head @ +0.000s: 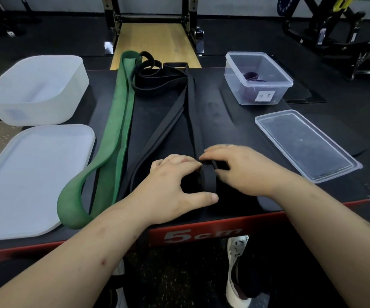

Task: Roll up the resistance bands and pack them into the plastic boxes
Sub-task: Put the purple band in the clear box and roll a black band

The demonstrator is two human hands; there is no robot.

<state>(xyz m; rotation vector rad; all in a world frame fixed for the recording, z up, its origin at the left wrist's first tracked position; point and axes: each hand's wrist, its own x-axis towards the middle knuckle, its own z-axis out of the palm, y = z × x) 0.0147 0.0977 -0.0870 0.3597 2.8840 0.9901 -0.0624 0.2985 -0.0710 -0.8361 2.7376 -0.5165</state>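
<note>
L hand and R hand were both clamped on the black roll, fingers curled over the top, L thumb under its near side. The roll sat close to the table's red front edge, w/ the band's unrolled tail running straight away to the far edge.

Free room: a bare strip of tabletop right of the tail, between it and the clear lid, which lay along the right edge. The left side was crowded. The green band lay lengthwise just beside the frosted lid, its near loop almost at the front edge.

Counts:
- Boxes, 2: frosted box at far left, clear box at far right.
- Lids, 2, both off.
- Bands: 1 green, 1 purple band already in the clear box. The black ones included loose coils at the far edge; couldn't tell how many separate black bands there were.
</note>
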